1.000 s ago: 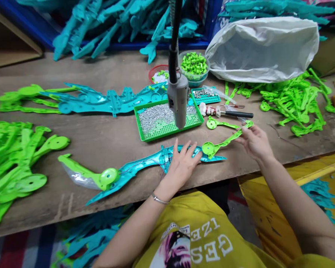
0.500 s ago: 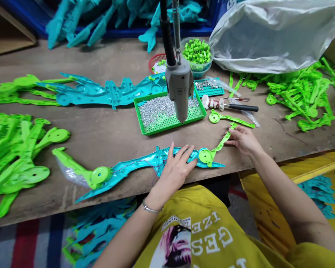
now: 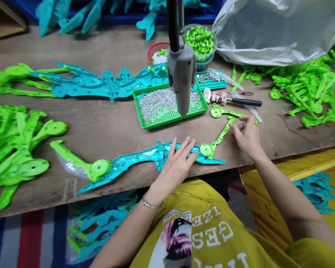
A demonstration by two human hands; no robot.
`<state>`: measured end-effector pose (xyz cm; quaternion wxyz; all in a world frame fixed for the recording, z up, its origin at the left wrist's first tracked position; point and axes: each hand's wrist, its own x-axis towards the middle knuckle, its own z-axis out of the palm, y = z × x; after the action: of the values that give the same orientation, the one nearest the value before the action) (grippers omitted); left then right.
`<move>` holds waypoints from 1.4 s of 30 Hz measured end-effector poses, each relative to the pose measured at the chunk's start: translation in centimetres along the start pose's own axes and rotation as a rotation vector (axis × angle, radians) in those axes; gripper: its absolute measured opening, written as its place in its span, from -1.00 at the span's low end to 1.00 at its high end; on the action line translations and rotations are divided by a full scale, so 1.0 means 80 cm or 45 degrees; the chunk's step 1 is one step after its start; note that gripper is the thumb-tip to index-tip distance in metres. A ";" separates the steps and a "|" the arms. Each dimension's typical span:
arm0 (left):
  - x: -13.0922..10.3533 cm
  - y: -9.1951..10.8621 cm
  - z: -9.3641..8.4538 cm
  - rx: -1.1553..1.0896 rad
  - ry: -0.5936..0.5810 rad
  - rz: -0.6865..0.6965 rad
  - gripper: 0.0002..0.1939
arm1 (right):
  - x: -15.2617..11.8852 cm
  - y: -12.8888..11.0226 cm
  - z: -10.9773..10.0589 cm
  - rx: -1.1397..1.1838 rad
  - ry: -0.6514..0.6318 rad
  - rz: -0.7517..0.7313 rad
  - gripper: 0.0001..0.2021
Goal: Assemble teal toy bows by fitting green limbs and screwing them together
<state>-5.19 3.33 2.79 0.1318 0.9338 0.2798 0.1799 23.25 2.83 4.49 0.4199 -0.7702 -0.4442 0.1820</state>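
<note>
- left hand (image 3: pixel 175 163), open, laid flat on the long blue part (image 3: pixel 146 155)
- right hand (image 3: pixel 247 134), fingers bent by the tip of a green arm (image 3: pixel 221 137); cannot tell whether they pinch it
- that arm's round end, on the blue part, right of the left hand
- beyond the left hand, a green tray (image 3: pixel 167 115) of screws
- beyond the right hand, a black-handled tool (image 3: pixel 247 101)
</note>
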 end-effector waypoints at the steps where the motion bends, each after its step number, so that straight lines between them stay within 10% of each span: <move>1: -0.001 0.000 -0.006 -0.025 0.026 -0.019 -0.70 | -0.012 -0.008 0.000 -0.033 -0.018 -0.115 -0.72; 8: -0.058 -0.019 -0.073 -0.329 0.497 -0.868 -0.79 | -0.091 -0.042 0.008 -0.211 -0.655 -0.327 -0.88; 16: -0.143 -0.005 -0.071 -0.407 0.226 -1.338 -0.71 | -0.105 -0.066 0.001 -0.327 -0.349 -0.503 -0.86; 22: -0.131 0.026 -0.032 -0.629 0.438 -1.202 -0.68 | -0.158 -0.097 0.052 0.045 -1.147 -0.374 -0.85; 27: -0.096 0.041 -0.042 -1.135 0.567 -1.151 -0.79 | -0.194 -0.099 0.093 0.226 -1.353 -0.309 -0.62; 31: -0.059 0.024 -0.057 -1.413 0.670 -1.139 -0.80 | -0.182 -0.091 0.072 0.282 -1.534 -0.071 -0.71; 37: -0.005 -0.002 -0.052 -1.396 0.734 -0.938 -0.82 | -0.107 -0.064 -0.025 0.289 -1.501 0.241 -0.65; 42: 0.012 0.023 -0.011 -0.856 0.464 -0.478 -0.80 | -0.055 -0.056 -0.056 0.524 -0.919 0.439 -0.67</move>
<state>-3.95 2.53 4.42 0.4079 0.7245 0.3895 0.3962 21.40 -1.90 10.30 0.3461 -0.6207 -0.3819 0.5908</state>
